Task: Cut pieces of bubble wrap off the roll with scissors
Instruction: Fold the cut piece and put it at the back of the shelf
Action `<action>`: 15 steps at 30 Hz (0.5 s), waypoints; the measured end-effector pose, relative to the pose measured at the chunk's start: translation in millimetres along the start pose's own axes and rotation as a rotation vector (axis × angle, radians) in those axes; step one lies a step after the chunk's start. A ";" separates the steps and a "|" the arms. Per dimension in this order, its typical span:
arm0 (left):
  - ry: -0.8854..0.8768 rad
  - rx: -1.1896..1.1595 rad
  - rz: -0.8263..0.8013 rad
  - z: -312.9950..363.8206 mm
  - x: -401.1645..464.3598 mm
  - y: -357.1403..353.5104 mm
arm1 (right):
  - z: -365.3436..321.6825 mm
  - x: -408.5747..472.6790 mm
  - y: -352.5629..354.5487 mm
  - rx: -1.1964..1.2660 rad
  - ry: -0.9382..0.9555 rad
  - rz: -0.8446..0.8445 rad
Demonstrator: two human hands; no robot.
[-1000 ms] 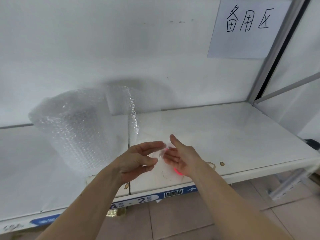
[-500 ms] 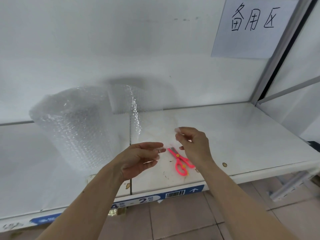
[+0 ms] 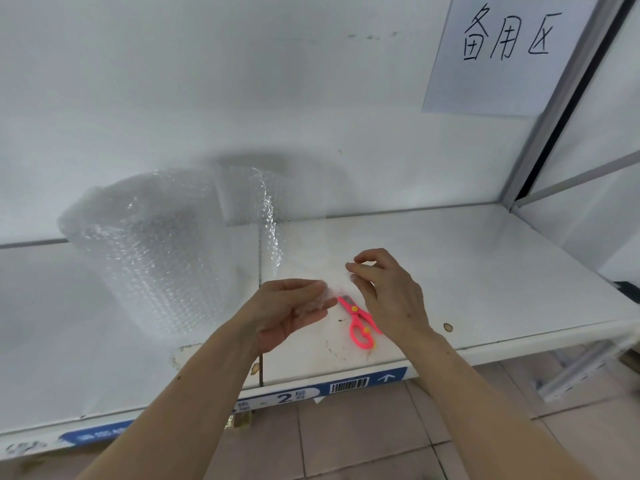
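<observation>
Between both hands: small bubble wrap piece [image 3: 337, 284], pinched by left hand [image 3: 289, 311] and right hand [image 3: 388, 294] at opposite edges. Beneath the grip: pink scissors [image 3: 358, 322], flat on shelf [image 3: 485, 271]. Left of the grip: bubble wrap roll [image 3: 152, 251], upright.

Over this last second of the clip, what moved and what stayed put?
The hands parted: the right hand lifted off the pink scissors, uncovering them on the shelf, and now pinches a small bubble wrap piece that the left hand also holds. The bubble wrap roll and paper sign stayed put.
</observation>
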State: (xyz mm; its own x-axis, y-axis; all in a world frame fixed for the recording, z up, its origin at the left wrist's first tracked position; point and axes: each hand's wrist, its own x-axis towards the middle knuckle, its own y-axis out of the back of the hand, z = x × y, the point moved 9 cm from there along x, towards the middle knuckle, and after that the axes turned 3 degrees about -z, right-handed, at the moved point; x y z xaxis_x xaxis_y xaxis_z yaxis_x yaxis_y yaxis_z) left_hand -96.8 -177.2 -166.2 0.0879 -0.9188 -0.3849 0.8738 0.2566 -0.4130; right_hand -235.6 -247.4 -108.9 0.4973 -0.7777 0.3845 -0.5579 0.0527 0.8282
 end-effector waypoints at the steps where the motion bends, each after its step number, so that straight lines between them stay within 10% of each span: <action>1: -0.010 -0.001 0.004 0.0 0.2 1.1 | -1.6 -0.3 -1.3 -0.009 0.014 -0.011; 9: -0.065 0.042 0.014 3.8 1.5 6.4 | 27.5 -6.4 -23.8 0.962 -0.578 -0.149; 15: -0.044 0.127 -0.029 2.4 -0.1 -1.1 | 27.1 -17.4 -51.3 1.214 -0.807 -0.286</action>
State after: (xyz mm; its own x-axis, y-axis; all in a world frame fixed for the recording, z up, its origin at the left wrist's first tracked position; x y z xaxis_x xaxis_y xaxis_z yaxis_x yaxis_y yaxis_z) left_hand -96.6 -178.1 -163.8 0.0804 -0.9382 -0.3365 0.9297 0.1923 -0.3142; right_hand -233.7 -253.6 -169.1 0.4154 -0.8219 -0.3898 -0.9094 -0.3840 -0.1597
